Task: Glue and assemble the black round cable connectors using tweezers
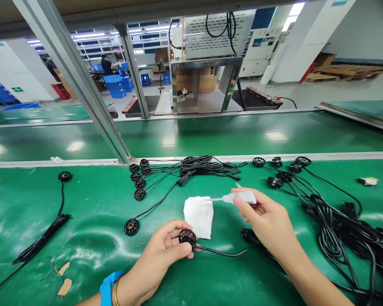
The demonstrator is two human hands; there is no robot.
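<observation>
My left hand (166, 248), with a blue band and a gold-coloured bangle at its wrist, grips a black round spoked housing (187, 236) between thumb and fingers. A black cable (223, 253) runs from that housing to the right. In my right hand (271, 216) is a small white squeeze bottle (244, 197), held sideways. Its thin nozzle points left, its tip over the top edge of a folded white cloth (198, 216). Two thin metal points (238, 185) stick out behind the right fingers; what they belong to is hidden.
Several similar housings with bundled cables (196, 165) lie at the bench's back. More coiled cables (341, 238) fill the right; one bundle (44, 238) lies left. A metal post (83, 85) rises behind. The green surface (92, 276) has torn patches. Far back, a person (107, 66) works.
</observation>
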